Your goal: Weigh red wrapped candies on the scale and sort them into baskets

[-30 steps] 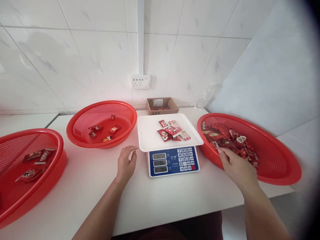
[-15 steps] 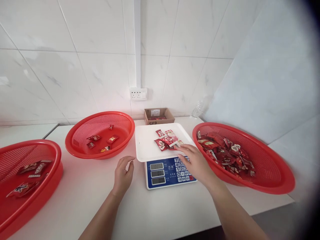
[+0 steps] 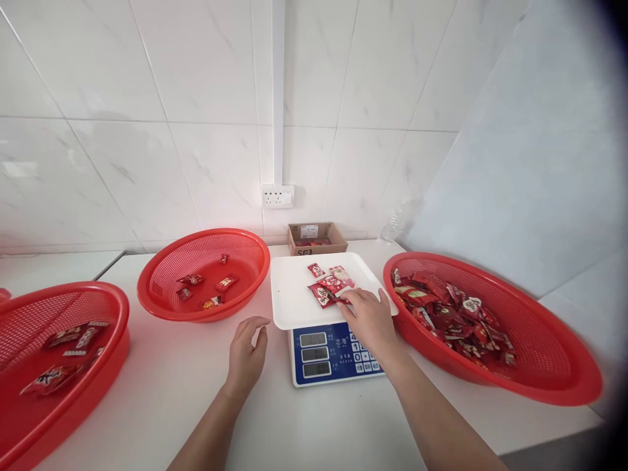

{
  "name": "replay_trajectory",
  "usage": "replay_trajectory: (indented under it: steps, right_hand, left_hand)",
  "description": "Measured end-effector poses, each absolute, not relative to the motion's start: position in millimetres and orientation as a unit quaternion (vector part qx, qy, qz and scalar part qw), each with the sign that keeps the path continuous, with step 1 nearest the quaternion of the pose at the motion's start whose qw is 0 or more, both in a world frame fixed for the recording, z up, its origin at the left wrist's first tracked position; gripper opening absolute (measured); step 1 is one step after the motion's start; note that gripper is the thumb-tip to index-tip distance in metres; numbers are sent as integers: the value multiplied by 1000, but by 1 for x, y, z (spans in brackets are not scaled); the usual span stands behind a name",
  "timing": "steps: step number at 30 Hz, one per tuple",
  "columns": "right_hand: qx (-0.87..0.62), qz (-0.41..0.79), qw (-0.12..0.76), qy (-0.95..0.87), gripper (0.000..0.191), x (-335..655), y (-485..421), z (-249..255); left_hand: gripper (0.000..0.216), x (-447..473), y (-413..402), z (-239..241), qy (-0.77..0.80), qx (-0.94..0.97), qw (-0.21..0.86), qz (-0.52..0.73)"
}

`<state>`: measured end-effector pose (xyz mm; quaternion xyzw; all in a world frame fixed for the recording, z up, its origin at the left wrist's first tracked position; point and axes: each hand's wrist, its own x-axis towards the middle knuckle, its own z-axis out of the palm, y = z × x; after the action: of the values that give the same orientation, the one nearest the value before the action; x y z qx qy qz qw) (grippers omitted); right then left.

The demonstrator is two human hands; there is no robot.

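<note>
Red candy packets [image 3: 324, 296], one of them pink and white, lie in a small pile on the white pan [image 3: 294, 307] of a digital scale [image 3: 330, 366]. My right hand [image 3: 371, 320] reaches over the pan from the right. Its thumb and forefinger close on the edge of a red packet at the pile's near right side, partly hidden by the fingers. My left hand [image 3: 246, 356] hovers left of the scale, touching nothing, fingers bent and thumb apart.
Right of the scale, a red plastic basket [image 3: 554, 347] holds many red packets. Two more red baskets, one behind [image 3: 161, 301] and one nearer [image 3: 105, 366], hold several packets on the left. A cardboard box [image 3: 321, 249] and a clear plastic bottle [image 3: 391, 226] stand by the wall.
My right thumb and forefinger have come closer together at the packet. The whole view has shifted slightly, and my left hand stays empty beside the scale.
</note>
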<state>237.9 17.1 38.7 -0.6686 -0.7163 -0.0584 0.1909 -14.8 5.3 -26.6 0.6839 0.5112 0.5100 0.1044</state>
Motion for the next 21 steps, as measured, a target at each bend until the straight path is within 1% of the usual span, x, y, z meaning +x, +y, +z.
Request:
replay_trajectory:
  steps: [2,5,6,8,9,11,13,15,17,19,21]
  right_hand:
    - [-655,-59,208,-724,17,242,13,37]
    - [-629,-24,254,-734,16,251,10,33]
    - [-620,-11,272,-736,19,253,12,32]
    - [-614,3,285,-736,32,254,19,33]
    - [-622,8,277,-733,41,253,24,34]
    - [-647,27,229,-727,56,249,37,37]
    - [-661,61,174,-727,64,243,51,40]
    - [-656,90,133,-738,67,236,63,42]
    - [-641,107,107,-752,65,230,72,42]
    - [-626,114,97,-765,62,226,77,42]
    - [-617,115,108,-771,60,225,77,44]
  left_hand:
    - [18,-15,5,-27,510,684,103,512]
    - [18,-14,5,-27,505,685,104,516]
    - [18,-14,5,-28,503,685,105,516]
    - [18,-14,5,-28,503,686,108,515]
    - [18,-14,4,-28,503,686,109,515]
    - [18,-14,5,-29,501,687,110,515]
    - [18,-14,5,-30,499,688,109,515]
    - [18,-14,6,-32,499,688,107,516]
    - [18,-15,7,-33,497,686,104,521]
    - [18,-15,8,-34,492,686,100,526]
    - [18,-15,8,-33,489,688,89,529]
